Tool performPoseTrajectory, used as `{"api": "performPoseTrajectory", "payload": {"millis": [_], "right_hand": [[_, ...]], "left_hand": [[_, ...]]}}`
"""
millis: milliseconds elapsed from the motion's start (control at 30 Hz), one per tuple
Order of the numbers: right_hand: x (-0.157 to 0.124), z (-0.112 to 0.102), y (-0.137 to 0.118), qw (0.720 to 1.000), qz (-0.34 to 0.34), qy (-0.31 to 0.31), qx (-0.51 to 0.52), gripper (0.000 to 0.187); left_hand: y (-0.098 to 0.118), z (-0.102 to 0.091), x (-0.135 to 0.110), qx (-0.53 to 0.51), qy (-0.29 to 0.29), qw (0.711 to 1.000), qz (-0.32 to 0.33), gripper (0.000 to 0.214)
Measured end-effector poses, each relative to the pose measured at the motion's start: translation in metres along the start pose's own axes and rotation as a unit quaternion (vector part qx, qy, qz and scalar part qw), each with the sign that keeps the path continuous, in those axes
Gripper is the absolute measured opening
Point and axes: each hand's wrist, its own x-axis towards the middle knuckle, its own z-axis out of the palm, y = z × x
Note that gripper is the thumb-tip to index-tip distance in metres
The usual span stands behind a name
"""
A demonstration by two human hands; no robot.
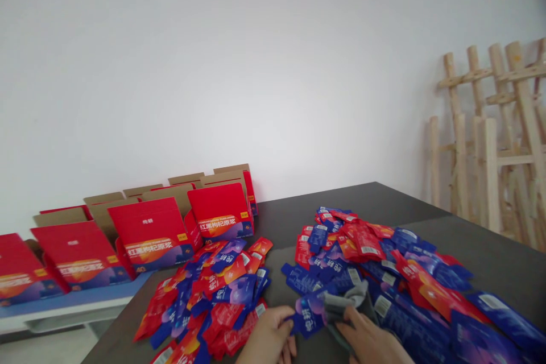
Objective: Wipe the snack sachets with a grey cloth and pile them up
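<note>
At the bottom edge, my left hand [268, 336] pinches a blue sachet [310, 316] by its left end, fingers closed on it. My right hand [372, 341] lies just to the right, its fingers curled on a grey cloth [347, 299] beside the same sachet. Both hands sit between two heaps of red and blue sachets: a left heap [213, 296] and a larger right heap [405, 278], all on a dark grey table [503, 261].
A row of open red cardboard boxes [149, 236] with brown flaps stands on a lower white and blue surface [63, 304] at the left against the white wall. Wooden frames [490, 136] lean in the right corner.
</note>
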Motion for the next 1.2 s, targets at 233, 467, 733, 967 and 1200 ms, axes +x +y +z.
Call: {"api": "performPoseTrajectory", "payload": {"millis": [233,467,733,967,1200], "right_hand": [[0.006,-0.044,0.023,0.988,0.147,-0.011,0.050,0.048],[0.024,-0.038,-0.031,0.989,0.055,-0.084,0.112,0.055],[0.023,-0.017,-0.042,0.995,0.039,-0.081,0.041,0.049],[0.018,-0.022,-0.019,0.991,0.083,-0.094,-0.050,0.045],[0.048,-0.023,-0.067,0.993,0.039,-0.112,-0.020,0.034]], "left_hand": [[0.026,-0.025,-0.028,0.271,0.104,0.930,0.225,0.049],[0.019,-0.003,-0.022,0.179,0.046,0.953,0.241,0.061],[0.009,0.000,-0.016,0.167,0.044,0.973,0.156,0.045],[0.006,-0.002,-0.011,0.151,0.059,0.974,0.158,0.040],[-0.002,0.002,-0.001,0.133,0.065,0.971,0.186,0.028]]}}
